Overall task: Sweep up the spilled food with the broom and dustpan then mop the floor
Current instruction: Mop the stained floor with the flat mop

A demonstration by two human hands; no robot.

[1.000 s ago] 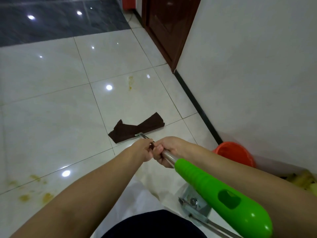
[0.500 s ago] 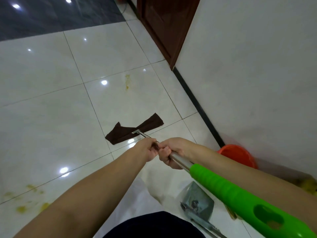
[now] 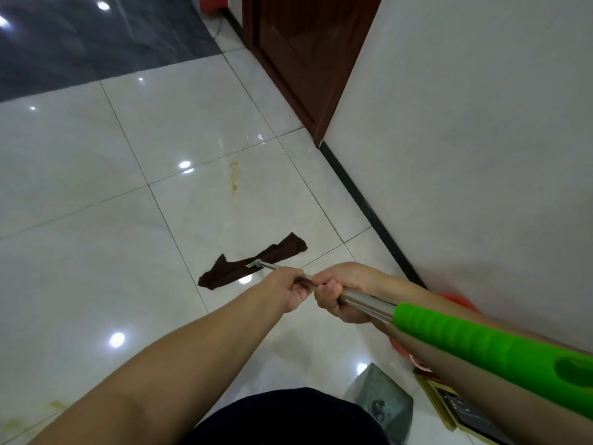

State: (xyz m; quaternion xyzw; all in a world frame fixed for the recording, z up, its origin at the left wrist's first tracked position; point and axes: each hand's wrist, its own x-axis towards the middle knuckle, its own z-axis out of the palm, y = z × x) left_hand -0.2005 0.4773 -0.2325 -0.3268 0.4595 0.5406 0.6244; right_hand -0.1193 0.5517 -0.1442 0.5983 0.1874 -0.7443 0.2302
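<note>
Brown mop cloth (image 3: 253, 266) short of yellow stain (image 3: 234, 176); my left hand (image 3: 290, 292) and right hand (image 3: 341, 293) clench the pole (image 3: 365, 301) (close-set, for push force).

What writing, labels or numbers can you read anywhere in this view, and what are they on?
None can be read.
Mop handle: plain green grip, no text visible.
Flat dark object with a yellow border at lower right: pale marks on it, too blurred to read.
Grey dustpan: no lettering visible.
</note>
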